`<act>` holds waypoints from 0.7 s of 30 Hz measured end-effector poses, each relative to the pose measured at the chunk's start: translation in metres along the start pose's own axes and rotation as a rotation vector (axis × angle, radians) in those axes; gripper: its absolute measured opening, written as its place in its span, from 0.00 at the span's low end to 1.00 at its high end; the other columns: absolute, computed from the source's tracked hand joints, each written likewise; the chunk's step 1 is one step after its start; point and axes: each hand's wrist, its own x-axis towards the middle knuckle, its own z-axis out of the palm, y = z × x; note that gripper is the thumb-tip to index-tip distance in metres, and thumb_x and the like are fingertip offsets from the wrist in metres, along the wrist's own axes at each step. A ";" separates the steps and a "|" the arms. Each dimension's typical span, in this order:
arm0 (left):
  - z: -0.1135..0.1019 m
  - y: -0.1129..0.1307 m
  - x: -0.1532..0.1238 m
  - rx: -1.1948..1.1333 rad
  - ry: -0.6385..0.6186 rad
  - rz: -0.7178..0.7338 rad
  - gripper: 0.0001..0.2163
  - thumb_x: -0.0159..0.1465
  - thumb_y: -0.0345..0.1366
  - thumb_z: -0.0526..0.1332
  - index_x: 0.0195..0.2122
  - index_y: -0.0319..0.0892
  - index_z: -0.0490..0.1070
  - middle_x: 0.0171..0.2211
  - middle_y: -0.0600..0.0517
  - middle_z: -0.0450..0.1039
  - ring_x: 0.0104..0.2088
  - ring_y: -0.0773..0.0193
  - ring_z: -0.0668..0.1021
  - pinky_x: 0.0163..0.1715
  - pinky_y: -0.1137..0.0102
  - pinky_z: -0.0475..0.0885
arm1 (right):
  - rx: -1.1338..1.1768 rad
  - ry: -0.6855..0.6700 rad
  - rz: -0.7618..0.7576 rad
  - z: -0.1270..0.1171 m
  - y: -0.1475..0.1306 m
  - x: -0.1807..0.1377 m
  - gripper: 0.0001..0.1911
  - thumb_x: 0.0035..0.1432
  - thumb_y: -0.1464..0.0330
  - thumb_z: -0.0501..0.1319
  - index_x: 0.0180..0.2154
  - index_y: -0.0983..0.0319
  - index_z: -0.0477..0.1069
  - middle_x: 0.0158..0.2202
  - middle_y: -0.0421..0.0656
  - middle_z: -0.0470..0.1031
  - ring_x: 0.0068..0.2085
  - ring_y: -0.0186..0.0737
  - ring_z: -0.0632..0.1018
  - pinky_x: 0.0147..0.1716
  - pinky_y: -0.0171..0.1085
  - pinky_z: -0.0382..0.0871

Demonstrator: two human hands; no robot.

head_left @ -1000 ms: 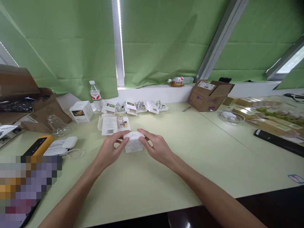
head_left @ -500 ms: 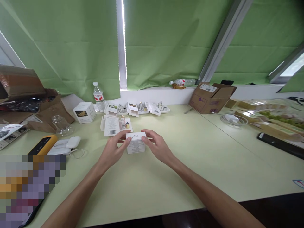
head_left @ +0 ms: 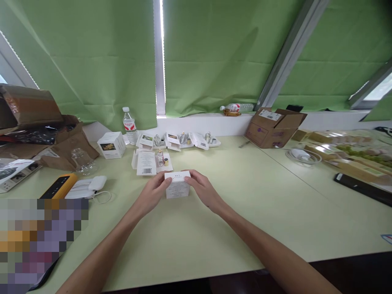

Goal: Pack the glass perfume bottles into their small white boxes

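A small white printed box [head_left: 178,190] stands upright on the pale table in front of me. My left hand [head_left: 152,189] grips its left side, thumb at the near top edge and fingers behind. On the opposite side my right hand [head_left: 203,188] holds it the same way, its fingertips partly hidden behind the box. Just beyond lies an opened white carton [head_left: 146,163] with a barcode. Beside that carton are a small glass perfume bottle [head_left: 160,158] and a gold-and-black cap [head_left: 165,161] on a white insert.
Several opened cartons with small bottles [head_left: 183,139] line the back. A closed white box [head_left: 111,145] and a water bottle [head_left: 130,126] stand left of them. A brown cardboard box [head_left: 269,128] sits back right; a yellow-black device [head_left: 58,191] lies left.
My fingers have closed in slightly around the white box, the left hand most. The whole view has shifted a little; the other things lie as before.
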 end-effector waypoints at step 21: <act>-0.003 0.002 -0.001 0.091 0.024 -0.012 0.16 0.66 0.49 0.51 0.35 0.42 0.69 0.35 0.52 0.73 0.38 0.60 0.74 0.37 0.70 0.68 | -0.082 -0.015 -0.023 -0.002 0.000 0.000 0.18 0.63 0.56 0.53 0.47 0.60 0.70 0.43 0.44 0.76 0.42 0.41 0.76 0.36 0.37 0.70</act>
